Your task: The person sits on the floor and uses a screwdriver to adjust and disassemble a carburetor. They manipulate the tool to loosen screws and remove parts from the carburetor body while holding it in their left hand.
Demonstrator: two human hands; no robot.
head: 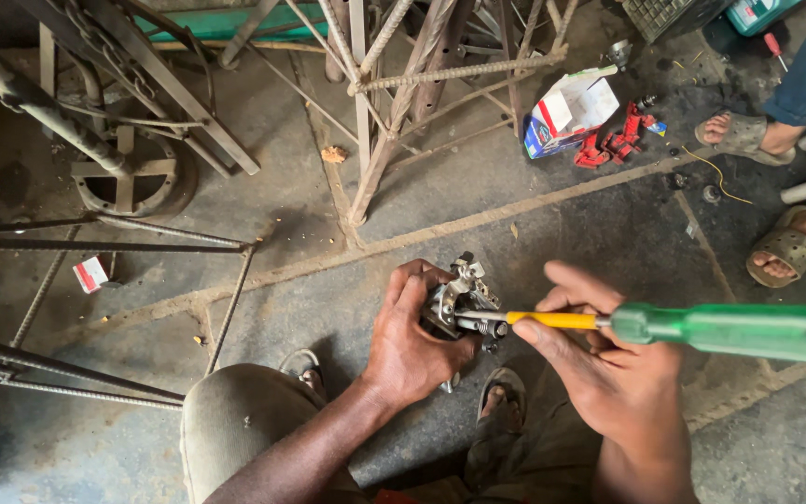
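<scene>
Here, from the head camera, your left hand [412,350] is wrapped tight around a small metal part [464,303], a grey casting with levers and a spring, held just above your knees so its open side faces the tool. Your right hand [608,369] is closed on a screwdriver [664,325] with a green handle and a yellow sleeve on the shaft; your index finger runs along the sleeve, most likely to steady the tip, which meets the part at the spring. Gripping the part in the palm rather than resting it on the ground lets you turn it toward the blade.

Below your hands lies the dark concrete floor [328,317], with your sandalled feet [501,397] planted either side of the work. Toward the floor's far right corner an open cardboard box [566,112] lies on its side next to some red plastic pieces [618,145], well apart from you. Another person's sandalled feet [776,252] rest at the right edge. A rebar frame [422,84] stands along the far edge, and a small red-and-white packet [92,273] lies near the left edge.
</scene>
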